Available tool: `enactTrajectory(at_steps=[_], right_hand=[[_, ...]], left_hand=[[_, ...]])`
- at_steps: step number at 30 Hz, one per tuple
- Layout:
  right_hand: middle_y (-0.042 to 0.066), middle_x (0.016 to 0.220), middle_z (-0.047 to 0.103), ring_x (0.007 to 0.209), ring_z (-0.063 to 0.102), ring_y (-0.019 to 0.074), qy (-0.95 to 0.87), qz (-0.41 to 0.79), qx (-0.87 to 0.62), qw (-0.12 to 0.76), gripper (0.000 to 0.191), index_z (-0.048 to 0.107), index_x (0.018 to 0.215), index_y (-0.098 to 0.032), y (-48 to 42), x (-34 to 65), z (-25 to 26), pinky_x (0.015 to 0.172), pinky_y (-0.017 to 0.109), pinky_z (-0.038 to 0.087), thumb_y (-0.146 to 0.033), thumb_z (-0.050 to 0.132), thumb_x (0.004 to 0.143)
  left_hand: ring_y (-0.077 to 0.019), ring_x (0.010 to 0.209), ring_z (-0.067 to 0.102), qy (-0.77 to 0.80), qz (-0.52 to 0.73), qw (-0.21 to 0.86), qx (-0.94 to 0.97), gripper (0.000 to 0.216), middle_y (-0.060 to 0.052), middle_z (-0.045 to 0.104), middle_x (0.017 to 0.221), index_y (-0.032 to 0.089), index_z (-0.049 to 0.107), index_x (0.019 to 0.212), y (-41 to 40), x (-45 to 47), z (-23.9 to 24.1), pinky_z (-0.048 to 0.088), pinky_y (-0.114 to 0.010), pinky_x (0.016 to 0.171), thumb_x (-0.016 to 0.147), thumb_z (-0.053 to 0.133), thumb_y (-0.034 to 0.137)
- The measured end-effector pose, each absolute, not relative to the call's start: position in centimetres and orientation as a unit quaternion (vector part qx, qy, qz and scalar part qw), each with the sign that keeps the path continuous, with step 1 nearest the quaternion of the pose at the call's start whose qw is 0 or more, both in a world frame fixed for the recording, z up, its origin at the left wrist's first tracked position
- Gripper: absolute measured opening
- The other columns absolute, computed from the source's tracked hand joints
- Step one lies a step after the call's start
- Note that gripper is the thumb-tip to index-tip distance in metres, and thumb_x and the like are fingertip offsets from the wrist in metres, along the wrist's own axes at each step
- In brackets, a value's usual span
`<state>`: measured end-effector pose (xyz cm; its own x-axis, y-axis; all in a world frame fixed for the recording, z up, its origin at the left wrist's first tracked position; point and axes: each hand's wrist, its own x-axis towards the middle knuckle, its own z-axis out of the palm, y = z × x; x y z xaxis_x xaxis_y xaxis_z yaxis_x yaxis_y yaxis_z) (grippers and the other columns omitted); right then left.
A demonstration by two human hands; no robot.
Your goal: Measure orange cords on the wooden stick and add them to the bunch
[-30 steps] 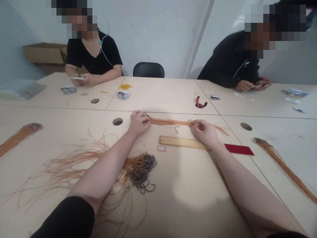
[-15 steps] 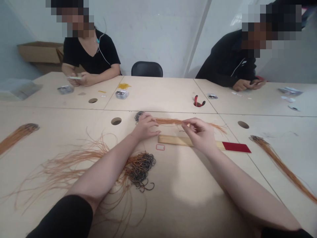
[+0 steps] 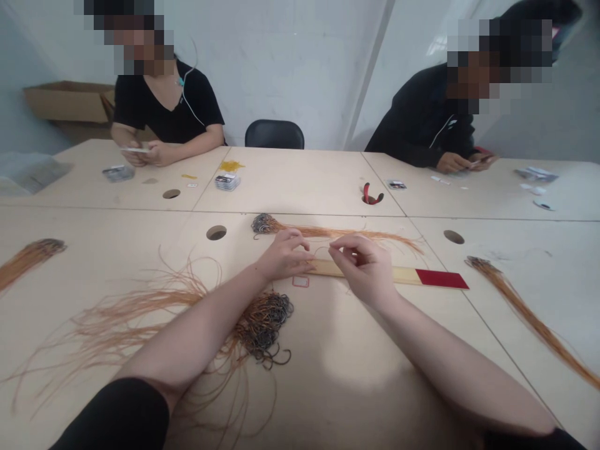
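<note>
Orange strand bundle (image 3: 337, 232) runs left to right just past your hands, its dark hooked end (image 3: 265, 224) closest to your left hand (image 3: 285, 255), which is loosely curled, not clearly on anything. Your right hand (image 3: 363, 269) pinches thumb to fingers, can't tell on what. Wooden ruler (image 3: 323, 269) sits right below, roughly parallel.

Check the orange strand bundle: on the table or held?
On the table, it seems: the orange strand bundle lies past the left hand and right hand, neither visibly gripping it.
</note>
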<state>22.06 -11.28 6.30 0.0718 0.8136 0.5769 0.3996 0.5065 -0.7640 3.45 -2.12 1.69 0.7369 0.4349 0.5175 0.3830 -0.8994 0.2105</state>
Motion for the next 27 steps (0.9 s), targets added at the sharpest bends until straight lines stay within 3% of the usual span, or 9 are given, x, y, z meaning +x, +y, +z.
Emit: enactTrajectory(at_steps=[11, 17, 23, 27], right_hand=[[0.000, 0.068, 0.052, 0.056, 0.044, 0.0116, -0.674, 0.114, -0.460, 0.566, 0.006, 0.062, 0.085, -0.023, -10.9, 23.6, 7.4, 0.054, 0.028, 0.040, -0.023, 0.056, 0.083], [0.007, 0.091, 0.062, 0.084, 0.057, 0.0186, -0.783, 0.038, -0.448, 0.430, 0.021, 0.061, 0.100, -0.022, -7.9, 27.1, 3.5, 0.074, 0.034, 0.047, -0.020, 0.044, 0.087], [0.006, 0.085, 0.063, 0.076, 0.058, 0.0175, -0.765, 0.056, -0.477, 0.429, 0.023, 0.062, 0.098, -0.019, -6.5, 27.5, 0.5, 0.070, 0.033, 0.047, -0.020, 0.042, 0.087], [0.007, 0.088, 0.063, 0.081, 0.058, 0.0186, -0.767, 0.064, -0.470, 0.433, 0.022, 0.061, 0.099, -0.020, -6.7, 27.2, -0.1, 0.074, 0.035, 0.047, -0.021, 0.041, 0.087]], left_hand=[[-0.0206, 0.101, 0.045, 0.238, 0.317, 0.020, 0.918, 0.016, -0.004, 0.064, 0.091, 0.026, 0.070, 0.076, -1.2, 3.1, 1.1, 0.036, -0.039, 0.091, 0.080, 0.059, 0.036], [-0.0231, 0.098, 0.045, 0.410, 0.409, -0.029, 0.815, 0.018, -0.006, 0.063, 0.092, 0.022, 0.068, 0.084, 1.1, 1.5, 0.4, 0.034, -0.044, 0.089, 0.084, 0.052, 0.031], [-0.0239, 0.093, 0.045, 0.472, 0.402, -0.017, 0.784, 0.020, -0.007, 0.062, 0.087, 0.020, 0.063, 0.081, 2.6, 0.5, 0.2, 0.034, -0.044, 0.084, 0.086, 0.044, 0.024], [-0.0238, 0.098, 0.044, 0.394, 0.354, 0.019, 0.848, 0.013, -0.006, 0.061, 0.091, 0.020, 0.063, 0.085, 1.7, 0.7, 0.6, 0.033, -0.044, 0.090, 0.079, 0.053, 0.026]])
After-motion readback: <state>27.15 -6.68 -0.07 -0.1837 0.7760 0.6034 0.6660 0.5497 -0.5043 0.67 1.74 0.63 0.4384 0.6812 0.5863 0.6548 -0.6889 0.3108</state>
